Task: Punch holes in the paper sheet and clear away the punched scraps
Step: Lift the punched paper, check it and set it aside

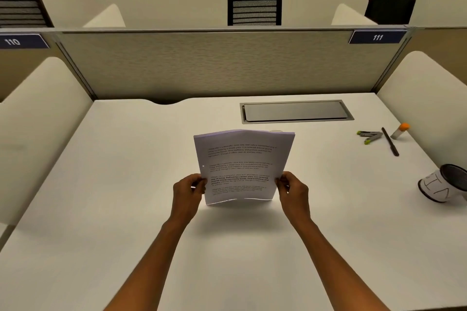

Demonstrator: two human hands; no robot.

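A white paper sheet [241, 166] with several blocks of printed text is held upright above the middle of the white desk [126, 184], its lower edge just off the surface. My left hand [190, 188] pinches its lower left edge and my right hand [292, 188] pinches its lower right edge. One small hole shows near the sheet's left edge. A small grey punch-like tool with green tips [369, 135] lies far right on the desk, away from both hands.
A black pen [390, 141] and an orange-capped glue stick [400, 130] lie beside the tool. A white cup [441, 185] lies on its side at the right edge. A grey cable hatch [295, 111] sits behind the sheet. Partition walls enclose the desk.
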